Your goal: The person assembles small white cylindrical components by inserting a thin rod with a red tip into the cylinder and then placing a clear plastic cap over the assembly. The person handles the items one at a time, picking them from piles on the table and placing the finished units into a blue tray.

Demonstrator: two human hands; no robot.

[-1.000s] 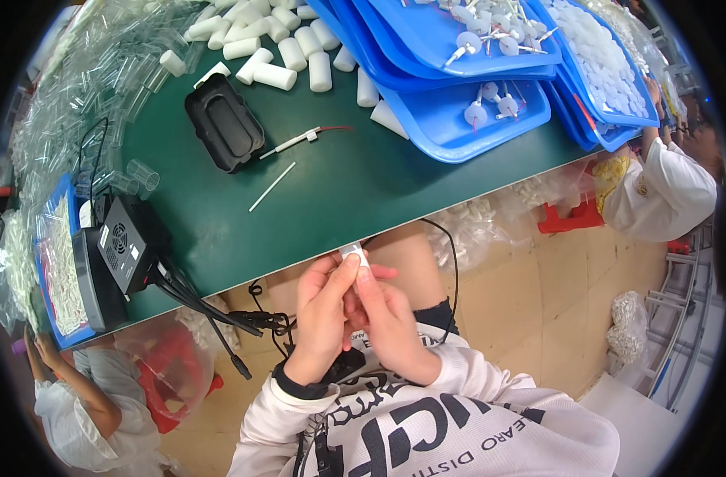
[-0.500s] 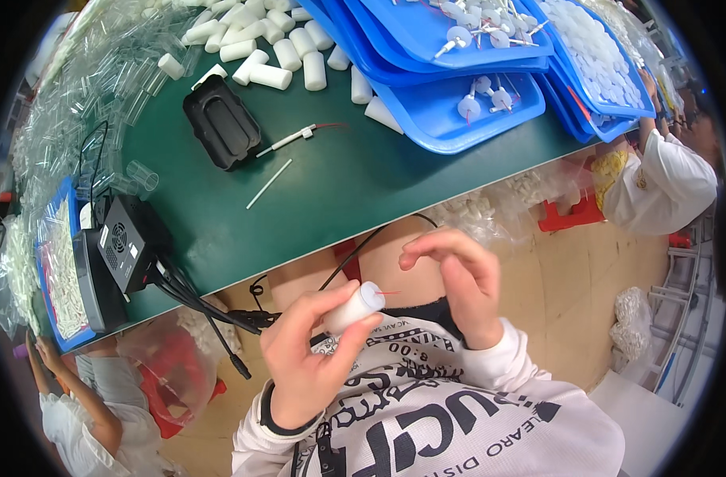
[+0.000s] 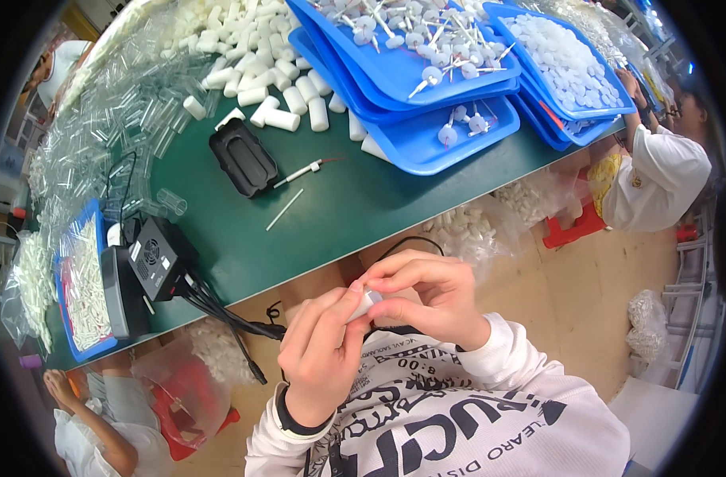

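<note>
Over my lap, my left hand (image 3: 323, 346) is wrapped round a short white cylinder (image 3: 364, 304), mostly hidden by the fingers. My right hand (image 3: 434, 294) closes in from the other side, thumb and fingertips pinching at the cylinder's pale disc-capped end. The thin red wire at that end is hidden now. On the green table (image 3: 331, 230) ahead of me lie a black open tray (image 3: 243, 159), a thin white rod (image 3: 285, 209) and a white stick-like piece with a red wire (image 3: 299, 172).
White cylinders (image 3: 282, 119) and clear tubes (image 3: 140, 111) pile up at the back left. Stacked blue trays (image 3: 426, 159) hold discs with sticks; another blue tray (image 3: 617, 107) holds pale discs. A black box with a fan (image 3: 164, 254) and cables stands left. People sit on both sides.
My right hand has come from open and apart to pinching at the cylinder's end, covering the red wire. The left hand keeps its hold. The view has shifted slightly.
</note>
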